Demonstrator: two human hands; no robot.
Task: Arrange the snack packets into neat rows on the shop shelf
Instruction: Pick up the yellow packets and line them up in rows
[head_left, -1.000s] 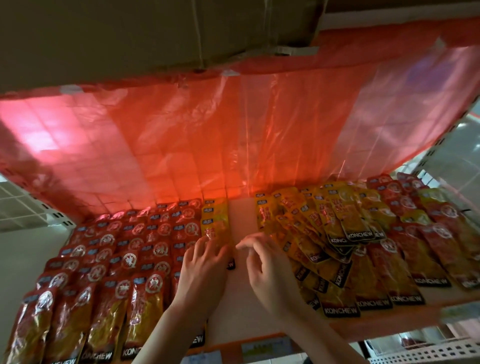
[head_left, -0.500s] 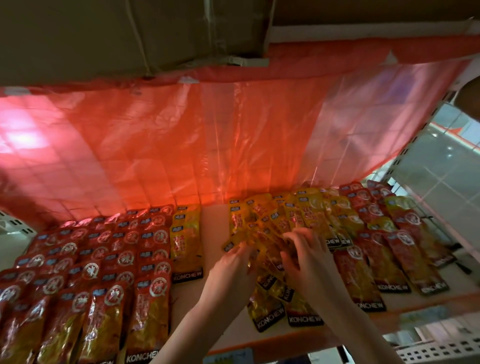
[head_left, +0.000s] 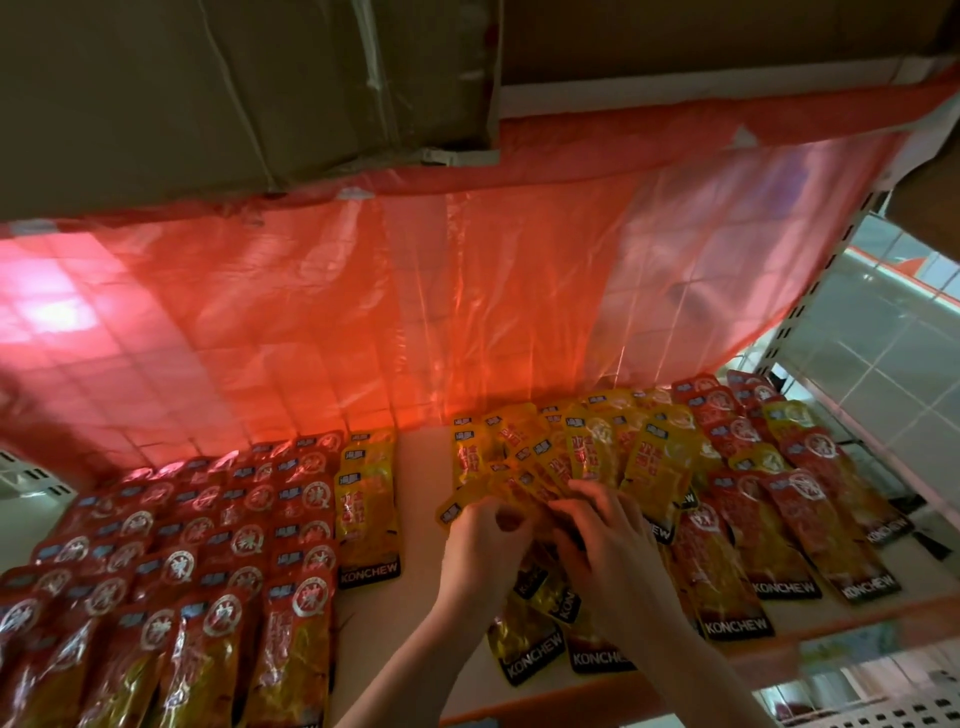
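**Both hands in the loose yellow pile, mid-shelf**

L hand (head_left: 480, 540) has fingers curled, gripping the near end of a yellow packet (head_left: 470, 501) whose top corner sticks out to its left. R hand (head_left: 605, 540) sits just beside it, almost touching, fingers bent down onto the jumbled yellow packets (head_left: 561, 457); seems to pinch one, but the exact grip is hidden by the fingers.

Under and just in front of both wrists: a few more yellow pkts (head_left: 530, 639), tilted and overlapping, "KONCHEW" labels toward the shelf edge. Behind the hands the pile fans out unevenly up to the red plastic sheet (head_left: 322, 322), which hangs at the back.

Left of the L hand, across a bare strip of shelf (head_left: 415, 597), one straight column of yellow packets (head_left: 366, 512). Further left, red packets (head_left: 208, 561) in tidy overlapping rows, running to the frame edge.

Right of the R hand: red pkts (head_left: 779, 519) w/ a few yellow ones mixed in, laid in looser slanted rows, ends toward the orange shelf lip.

Above everything, cardboard boxes (head_left: 234, 93) on the upper level. Far right, white metal upright and a tiled floor beyond.
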